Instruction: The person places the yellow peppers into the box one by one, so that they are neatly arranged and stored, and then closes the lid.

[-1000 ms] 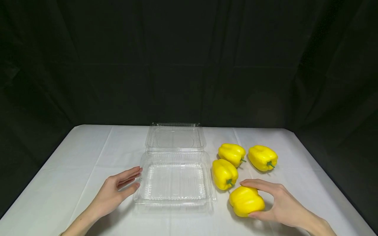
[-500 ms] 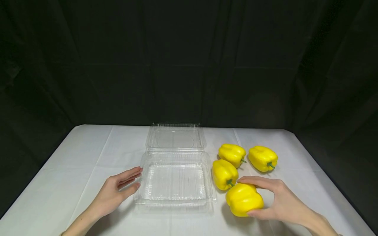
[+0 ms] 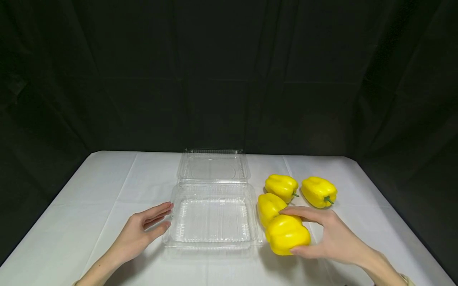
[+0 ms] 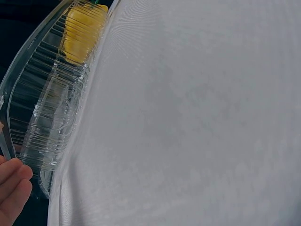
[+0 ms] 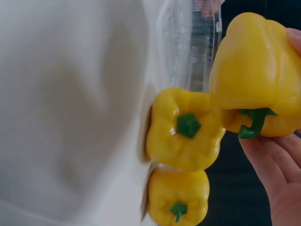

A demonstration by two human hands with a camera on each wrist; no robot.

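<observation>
My right hand (image 3: 332,236) grips a yellow bell pepper (image 3: 287,235) between thumb and fingers, raised off the white cloth; its green stem shows in the right wrist view. In the head view it partly covers a second yellow pepper (image 3: 269,206) lying beside the clear plastic clamshell container (image 3: 255,238). The container lies opened, its lid (image 3: 214,167) folded back toward the rear, with nothing inside its base. At the container's left wall my left hand (image 3: 141,230) has its fingers extended, fingertips right at the rim, also seen in the left wrist view.
Two more yellow peppers lie farther back on the right, one (image 3: 281,187) near the container and another (image 3: 319,192) farther right. A white cloth (image 3: 89,214) covers the table. Dark curtains (image 3: 222,75) hang behind it and at both sides.
My right hand has lifted the pepper off the cloth and moved it left and slightly away from me, toward the container. My left hand and the container have stayed in place.
</observation>
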